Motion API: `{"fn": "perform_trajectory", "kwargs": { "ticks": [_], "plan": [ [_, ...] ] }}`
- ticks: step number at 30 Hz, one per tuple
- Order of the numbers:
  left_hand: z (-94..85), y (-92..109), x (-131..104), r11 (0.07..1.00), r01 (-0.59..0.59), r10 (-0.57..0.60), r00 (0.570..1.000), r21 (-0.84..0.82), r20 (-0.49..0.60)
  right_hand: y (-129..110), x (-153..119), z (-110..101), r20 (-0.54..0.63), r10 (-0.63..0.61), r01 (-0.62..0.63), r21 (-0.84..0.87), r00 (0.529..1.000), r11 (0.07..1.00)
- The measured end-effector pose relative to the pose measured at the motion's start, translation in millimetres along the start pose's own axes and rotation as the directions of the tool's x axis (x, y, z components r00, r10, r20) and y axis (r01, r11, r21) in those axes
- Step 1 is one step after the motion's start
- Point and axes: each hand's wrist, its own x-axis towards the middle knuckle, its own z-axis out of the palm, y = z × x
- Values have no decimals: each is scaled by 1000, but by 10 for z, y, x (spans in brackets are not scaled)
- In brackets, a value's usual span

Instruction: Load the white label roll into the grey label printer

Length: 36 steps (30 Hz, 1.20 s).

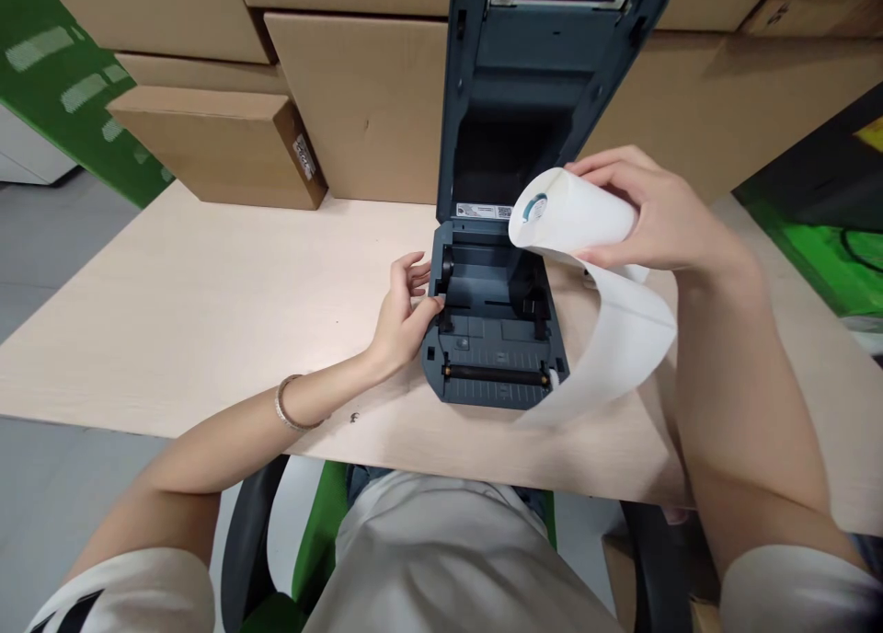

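A dark blue-grey label printer [493,334] stands on the table with its lid [528,76] raised. Its inside shows a black roller [497,375] near the front and an unfilled roll bay. My left hand [407,316] grips the printer's left side, the thumb on the rim by the roll holder. In my right hand [638,205] is a roll of white labels [586,214], held above the bay's right side and tilted. A loose strip from the roll curls down and forward to the right of the printer. A blue-ringed core shows at the roll's left end.
Cardboard boxes [365,109] line the table's back edge, with a flatter box [213,145] standing at back left. A small dark scrap [354,418] lies on the light wooden table [172,311] near its front edge. A chair armrest [252,541] is below.
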Motion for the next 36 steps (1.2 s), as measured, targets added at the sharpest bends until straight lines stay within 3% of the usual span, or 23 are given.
{"fn": "perform_trajectory", "kwargs": {
  "ticks": [4,9,14,19,21,23,27,29,32,34,36],
  "plan": [
    [-5,5,9,1000,19,-19,1000,2,-4,135,-44,-211,134,185,-166,-141,974,976],
    [-7,2,10,1000,18,-18,1000,19,-1,538,-98,-341,112,316,-281,-251,942,926],
    [-21,-5,6,999,16,-16,1000,28,-6,765,-6,-3,195,222,-164,-273,956,948],
    [-34,1,2,999,34,-35,999,41,9,722,73,288,268,199,-125,-270,943,955],
    [-33,9,0,998,45,-45,999,40,4,668,49,222,304,226,-148,-259,925,954],
    [-32,15,-2,998,50,-50,999,34,-4,657,-11,50,299,311,-257,-206,902,944],
    [-31,18,2,998,38,-38,999,45,5,915,-199,-365,59,558,-556,-55,828,829],
    [-32,18,6,998,35,-35,999,53,14,1121,-296,-474,36,624,-621,-62,781,781],
    [-34,23,11,998,28,-29,1000,59,10,1314,-384,-450,273,611,-619,-65,743,782],
    [-36,32,12,998,19,-19,1000,65,2,1315,-379,-350,430,556,-600,-39,711,799],
    [-40,42,10,997,12,-12,1000,73,0,1240,-328,-242,499,536,-596,-49,681,802]
  ]
}}
